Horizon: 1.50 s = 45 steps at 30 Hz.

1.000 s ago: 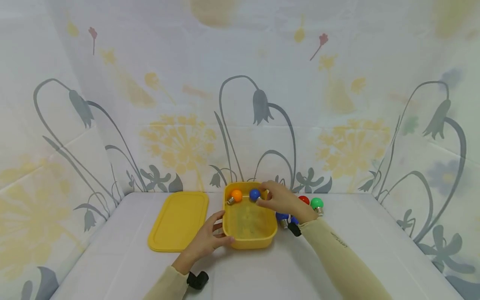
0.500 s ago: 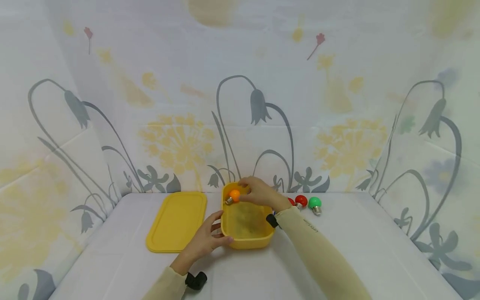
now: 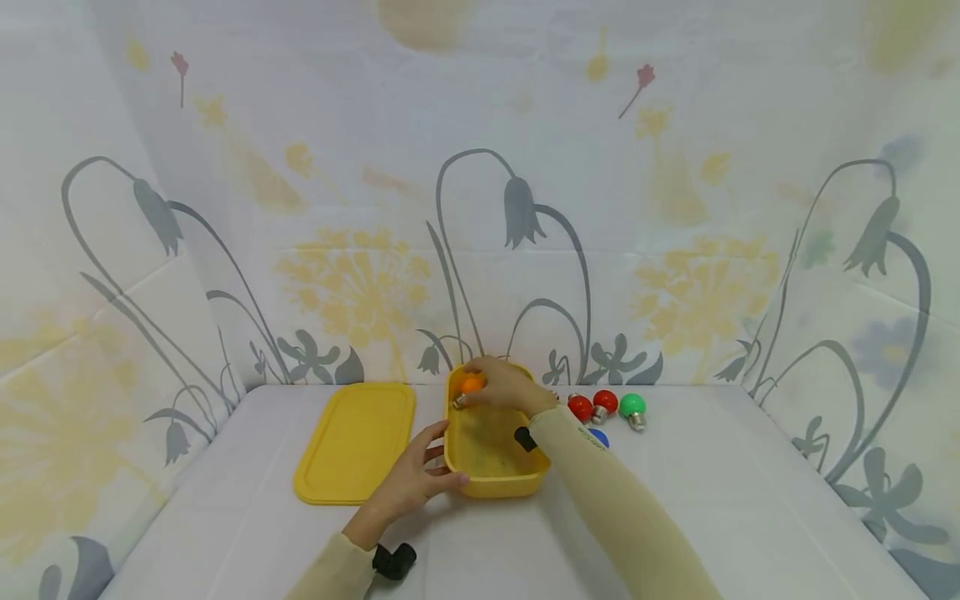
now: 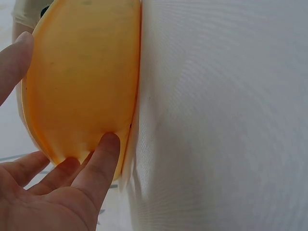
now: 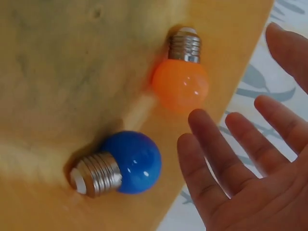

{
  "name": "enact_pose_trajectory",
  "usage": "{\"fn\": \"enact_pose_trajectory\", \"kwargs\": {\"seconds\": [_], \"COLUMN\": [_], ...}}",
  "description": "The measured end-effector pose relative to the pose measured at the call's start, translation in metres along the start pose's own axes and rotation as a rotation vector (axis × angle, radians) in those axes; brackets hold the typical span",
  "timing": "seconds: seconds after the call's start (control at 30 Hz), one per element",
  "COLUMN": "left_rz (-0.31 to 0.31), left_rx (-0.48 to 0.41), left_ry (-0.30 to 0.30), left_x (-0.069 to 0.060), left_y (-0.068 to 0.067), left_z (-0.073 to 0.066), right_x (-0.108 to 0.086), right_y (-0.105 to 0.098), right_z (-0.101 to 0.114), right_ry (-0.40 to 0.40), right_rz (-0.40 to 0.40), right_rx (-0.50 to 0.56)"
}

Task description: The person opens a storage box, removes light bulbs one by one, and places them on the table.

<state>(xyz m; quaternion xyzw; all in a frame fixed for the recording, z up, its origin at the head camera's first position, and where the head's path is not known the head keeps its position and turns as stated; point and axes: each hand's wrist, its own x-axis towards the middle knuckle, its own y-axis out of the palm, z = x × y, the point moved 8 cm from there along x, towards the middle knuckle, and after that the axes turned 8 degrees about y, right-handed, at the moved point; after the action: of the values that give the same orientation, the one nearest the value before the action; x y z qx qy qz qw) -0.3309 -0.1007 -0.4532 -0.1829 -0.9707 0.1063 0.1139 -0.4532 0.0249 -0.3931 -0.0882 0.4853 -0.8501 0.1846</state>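
A yellow plastic box (image 3: 491, 487) stands in front of the person. My left hand (image 3: 411, 477) rests its spread fingertips on the box's left side, with the thumb at the near end; in the left wrist view its fingers (image 4: 98, 166) look fairly straight. Over the far end of the box hovers my right hand (image 3: 504, 387), fingers spread and nothing between them. Beside its fingertips, in the right wrist view, lie an orange light bulb (image 5: 180, 85) and a blue light bulb (image 5: 137, 161) inside the box. In the head view the right hand hides the blue one.
A flat yellow lid (image 3: 356, 446) lies left of the box. Right of the box are red bulbs (image 3: 605, 402), a green bulb (image 3: 632, 406) and a blue bulb (image 3: 599, 437) partly behind the right sleeve. A patterned cloth (image 3: 480, 275) hangs behind the table.
My right hand has moved left over the box's far end, from the blue bulb toward the orange one, and has let go of the blue bulb. The left hand stays on the box.
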Motion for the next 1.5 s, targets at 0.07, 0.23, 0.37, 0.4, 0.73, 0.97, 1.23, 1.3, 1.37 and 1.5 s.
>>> {"fn": "enact_pose_trajectory", "kwargs": {"seconds": [0.07, 0.23, 0.37, 0.4, 0.73, 0.97, 1.23, 1.3, 1.37, 1.5], "left_rz": [-0.002, -0.006, -0.008, -0.008, -0.015, -0.007, -0.006, -0.005, -0.006, -0.003], "left_rx": [0.000, 0.003, 0.000, 0.000, 0.008, 0.008, 0.007, 0.008, 0.008, 0.002], "left_ry": [0.002, 0.002, -0.003, -0.004, -0.023, -0.016, -0.010, -0.013, -0.015, -0.008], "left_x": [0.000, 0.000, 0.000, 0.000, -0.001, -0.001, 0.001, 0.001, 0.000, 0.000], "left_y": [0.000, -0.001, -0.001, -0.001, -0.002, -0.001, -0.001, -0.001, -0.002, -0.001], "left_z": [0.000, 0.000, 0.000, 0.000, -0.001, -0.001, -0.001, -0.001, -0.001, -0.001], "right_x": [0.003, 0.007, 0.008, 0.008, 0.008, 0.006, 0.008, 0.007, 0.005, 0.001], "right_y": [0.004, 0.010, 0.014, 0.016, 0.022, 0.029, 0.028, 0.028, 0.028, 0.022], "right_z": [-0.001, -0.004, -0.007, -0.008, -0.011, -0.013, -0.012, -0.012, -0.011, -0.009], "right_ry": [0.008, 0.011, 0.029, 0.027, 0.031, 0.069, 0.057, 0.064, 0.076, 0.107], "right_rz": [0.011, 0.023, 0.027, 0.029, 0.057, 0.137, 0.138, 0.143, 0.145, 0.138], "right_rx": [-0.010, 0.008, 0.032, 0.040, -0.007, 0.048, 0.048, 0.055, 0.057, 0.022]}}
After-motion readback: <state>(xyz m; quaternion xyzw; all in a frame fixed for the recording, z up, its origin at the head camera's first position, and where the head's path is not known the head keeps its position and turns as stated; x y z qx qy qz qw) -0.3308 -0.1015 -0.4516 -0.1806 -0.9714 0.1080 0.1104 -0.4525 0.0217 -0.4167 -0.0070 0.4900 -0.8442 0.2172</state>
